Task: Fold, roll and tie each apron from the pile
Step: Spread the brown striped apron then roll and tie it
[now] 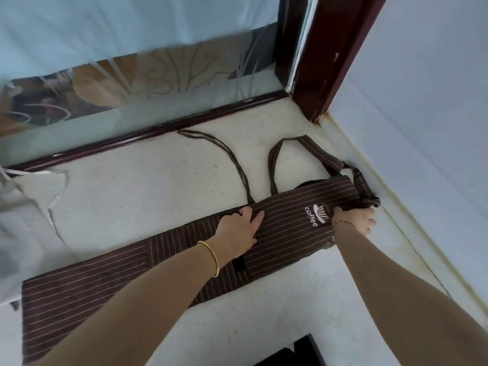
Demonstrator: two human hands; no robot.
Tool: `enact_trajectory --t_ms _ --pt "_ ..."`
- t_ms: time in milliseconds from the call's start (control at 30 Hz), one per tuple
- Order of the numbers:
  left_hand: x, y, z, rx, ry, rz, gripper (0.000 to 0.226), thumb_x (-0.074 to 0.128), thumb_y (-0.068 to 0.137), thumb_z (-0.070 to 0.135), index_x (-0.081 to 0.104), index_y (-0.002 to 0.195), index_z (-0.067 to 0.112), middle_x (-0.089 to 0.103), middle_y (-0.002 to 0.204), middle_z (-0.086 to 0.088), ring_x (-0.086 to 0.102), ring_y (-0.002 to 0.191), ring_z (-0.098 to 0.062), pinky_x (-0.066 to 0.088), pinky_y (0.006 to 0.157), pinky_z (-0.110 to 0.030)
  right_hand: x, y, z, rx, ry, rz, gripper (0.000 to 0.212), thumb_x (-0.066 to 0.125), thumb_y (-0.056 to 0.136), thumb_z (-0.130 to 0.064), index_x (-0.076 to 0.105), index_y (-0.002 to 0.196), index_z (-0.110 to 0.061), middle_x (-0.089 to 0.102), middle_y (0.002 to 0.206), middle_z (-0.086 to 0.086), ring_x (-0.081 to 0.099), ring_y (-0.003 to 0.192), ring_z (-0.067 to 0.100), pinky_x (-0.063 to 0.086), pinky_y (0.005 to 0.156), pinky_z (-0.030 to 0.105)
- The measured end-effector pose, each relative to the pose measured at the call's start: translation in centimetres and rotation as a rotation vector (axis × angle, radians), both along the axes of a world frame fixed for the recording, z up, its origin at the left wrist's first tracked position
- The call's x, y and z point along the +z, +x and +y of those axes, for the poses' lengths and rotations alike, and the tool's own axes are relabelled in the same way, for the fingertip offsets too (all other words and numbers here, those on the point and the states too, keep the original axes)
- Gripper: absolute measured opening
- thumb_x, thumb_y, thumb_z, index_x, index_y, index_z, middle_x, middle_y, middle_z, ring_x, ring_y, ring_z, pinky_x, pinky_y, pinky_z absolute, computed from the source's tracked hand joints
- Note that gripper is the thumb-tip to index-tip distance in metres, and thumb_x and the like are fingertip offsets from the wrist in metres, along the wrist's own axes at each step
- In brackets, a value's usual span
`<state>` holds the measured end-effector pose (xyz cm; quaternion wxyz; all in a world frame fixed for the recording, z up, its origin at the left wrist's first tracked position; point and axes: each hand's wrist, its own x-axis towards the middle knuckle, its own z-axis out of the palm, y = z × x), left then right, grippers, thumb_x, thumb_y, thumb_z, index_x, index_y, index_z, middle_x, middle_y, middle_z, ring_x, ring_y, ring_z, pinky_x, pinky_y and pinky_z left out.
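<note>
One brown apron with thin pale pinstripes [285,228] lies folded into a long narrow band on the pale speckled stone surface [148,186], running from the lower left up to the corner where the white wall [422,128] meets the dark red wooden frame [330,54]. A white "coffee" logo [317,215] with a cup drawing shows on the upper end of the band. One black rectangular patch [239,265] sits at the near edge of the fabric, beside the left wrist.

Two hands are at work. The left hand [241,231] lies flat on the middle of the band, fingers straight and spread, pressing the cloth down; one gold bangle [211,257] circles its wrist. The right hand [355,219] is curled round the bunched top end of the apron next to the wall, gripping it.

Two straps trail away from the band across the surface: one wide striped neck loop [303,143] arching towards the wall, and one thin dark tie cord [224,149] curving back to the frame's lower rail [132,138]. Behind that rail stands one glass pane with a leaf pattern [158,75].
</note>
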<state>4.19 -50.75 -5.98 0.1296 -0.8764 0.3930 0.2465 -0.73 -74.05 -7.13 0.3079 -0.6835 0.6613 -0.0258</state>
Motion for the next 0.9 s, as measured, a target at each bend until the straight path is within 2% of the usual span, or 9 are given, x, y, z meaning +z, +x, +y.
enact_trajectory --t_ms 100,167,233,300,433,600,700,767,900 --pt "-0.4 -0.2 -0.8 0.043 0.036 -0.011 0.083 0.046 0.095 0.048 -0.012 0.15 0.026 0.011 0.149 -0.019 0.051 0.107 -0.028 0.043 0.067 -0.031 0.4 0.2 -0.4 -0.202 0.216 -0.249 0.064 0.074 0.079 -0.025 0.042 0.127 0.001 0.053 0.124 0.018 0.058 0.108 0.036 0.048 0.087 0.043" --pt "-0.5 -0.1 -1.2 0.083 0.049 -0.001 0.088 0.051 0.093 0.047 -0.012 0.15 0.027 0.009 0.148 -0.019 0.051 0.108 -0.028 0.043 0.067 -0.031 0.6 0.0 -0.5 -0.37 0.433 -0.456 0.049 0.079 0.073 -0.025 0.056 0.111 -0.004 0.065 0.101 0.01 0.066 0.086 0.028 0.056 0.074 0.037" --pt "-0.4 0.0 -1.6 0.117 0.044 0.028 0.09 0.055 0.091 0.046 -0.012 0.15 0.029 0.006 0.149 -0.019 0.05 0.112 -0.028 0.044 0.07 -0.031 0.9 -0.3 -0.3 -0.409 0.629 -0.559 0.027 0.076 0.075 -0.025 0.059 0.09 -0.011 0.065 0.067 0.002 0.06 0.051 0.014 0.049 0.045 0.021" --pt "-0.3 0.1 -1.6 0.15 0.017 0.052 0.092 0.057 0.091 0.044 -0.011 0.15 0.031 0.003 0.151 -0.019 0.046 0.118 -0.03 0.048 0.078 -0.033 1.4 -0.5 0.2 -0.332 0.78 -0.573 0.017 0.069 0.081 -0.025 0.056 0.083 -0.015 0.056 0.057 -0.002 0.047 0.038 0.007 0.037 0.038 0.012" --pt "-0.4 -0.2 -1.0 0.191 -0.034 0.091 0.088 0.055 0.092 0.044 -0.01 0.15 0.033 0.0 0.153 -0.018 0.037 0.126 -0.032 0.047 0.092 -0.038 2.1 -0.5 0.4 -0.291 0.872 -0.658 0.007 0.06 0.088 -0.015 0.054 0.084 -0.011 0.06 0.087 0.005 0.058 0.075 0.017 0.053 0.075 0.033" --pt "-0.3 -0.7 0.6 0.167 -0.054 0.133 0.072 0.042 0.098 0.039 -0.008 0.15 0.035 -0.003 0.155 -0.017 0.025 0.135 -0.034 0.037 0.105 -0.043 4.6 -0.7 1.3 -0.371 1.015 -1.011 0.018 0.044 0.09 -0.016 0.058 0.101 -0.012 0.063 0.099 0.008 0.06 0.086 0.024 0.05 0.078 0.038" --pt "0.7 -0.5 1.8 0.278 -0.186 0.282 0.06 0.036 0.101 0.035 0.004 0.151 0.032 0.004 0.157 -0.013 0.019 0.141 -0.033 0.028 0.113 -0.045 7.1 0.1 4.0 -0.114 0.921 -1.195 0.013 0.047 0.082 -0.01 0.056 0.091 -0.011 0.06 0.09 0.009 0.058 0.081 0.024 0.049 0.08 0.038" --pt "2.2 -0.2 3.1 0.546 -0.483 0.523 0.049 0.035 0.102 0.027 0.023 0.149 0.023 0.026 0.152 -0.012 0.034 0.135 -0.029 0.033 0.11 -0.04 8.9 0.5 7.4 0.201 0.67 -1.131 0.011 0.051 0.078 -0.004 0.053 0.085 -0.012 0.056 0.085 0.01 0.056 0.078 0.026 0.05 0.07 0.036" --pt "5.2 0.5 7.8 1.3 -1.01 0.971 0.032 0.034 0.103 0.024 0.052 0.123 0.006 0.066 0.107 -0.01 0.067 0.085 -0.019 0.057 0.071 -0.029 9.1 -0.7 16.5 1.163 -0.02 -0.727 0.018 0.055 0.078 -0.018 0.057 0.095 -0.011 0.06 0.088 0.007 0.057 0.081 0.022 0.048 0.07 0.033"
